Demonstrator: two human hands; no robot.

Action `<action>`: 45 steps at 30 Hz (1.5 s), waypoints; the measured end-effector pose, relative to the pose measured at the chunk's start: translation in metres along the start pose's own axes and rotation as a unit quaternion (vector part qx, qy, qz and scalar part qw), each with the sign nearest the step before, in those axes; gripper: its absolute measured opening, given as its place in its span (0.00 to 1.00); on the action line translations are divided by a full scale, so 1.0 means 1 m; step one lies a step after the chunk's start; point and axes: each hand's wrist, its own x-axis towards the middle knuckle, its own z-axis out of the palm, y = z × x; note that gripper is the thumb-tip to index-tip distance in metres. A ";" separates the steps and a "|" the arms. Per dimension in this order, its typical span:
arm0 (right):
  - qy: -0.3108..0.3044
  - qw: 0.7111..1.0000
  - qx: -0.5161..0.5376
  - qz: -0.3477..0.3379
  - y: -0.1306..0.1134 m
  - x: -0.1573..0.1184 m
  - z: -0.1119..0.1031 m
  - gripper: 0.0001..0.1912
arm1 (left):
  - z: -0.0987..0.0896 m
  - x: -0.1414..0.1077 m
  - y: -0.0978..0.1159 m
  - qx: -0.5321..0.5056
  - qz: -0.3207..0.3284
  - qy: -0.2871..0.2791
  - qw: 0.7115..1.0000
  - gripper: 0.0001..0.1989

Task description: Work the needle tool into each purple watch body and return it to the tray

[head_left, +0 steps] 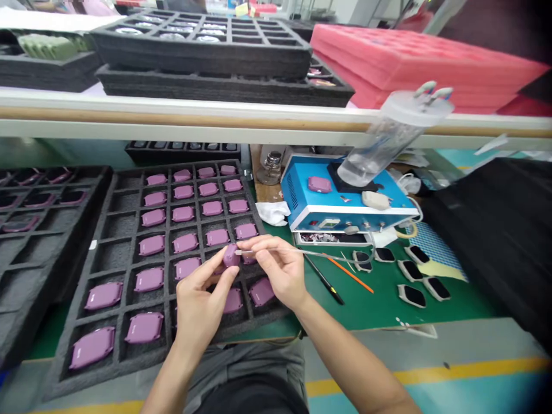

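My left hand (pixel 199 302) pinches a small purple watch case (pixel 232 256) on its edge between thumb and fingers, above the foam tray. My right hand (pixel 282 275) is closed on a thin clear dispensing tube (pixel 321 254), whose fine tip meets or nearly meets the case's side. I cannot tell whether it touches. The tube trails right toward a blue dispenser box (pixel 349 213). Beneath both hands lies a dark grey foam tray (pixel 112 256) with rows of purple watch cases (pixel 150 245) in its compartments. My hands cover some of them.
Beside the box's foot lie a black pen (pixel 330 287), an orange stick (pixel 353 276) and several pale watches (pixel 411 295). A tilted clear cylinder (pixel 379 138) stands on the box. A shelf edge (pixel 181 118) crosses above, bearing black trays (pixel 202 57) and red foam (pixel 414 63).
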 end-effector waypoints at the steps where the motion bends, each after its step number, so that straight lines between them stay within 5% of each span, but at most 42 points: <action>1: 0.001 1.000 0.000 0.001 0.000 0.000 0.000 0.06 | 0.000 0.000 0.000 0.003 0.001 0.001 1.000 0.21; 45: 0.002 1.000 0.003 0.018 0.003 -0.007 0.001 0.05 | 0.000 -0.003 0.009 -0.009 -0.004 -0.019 1.000 0.19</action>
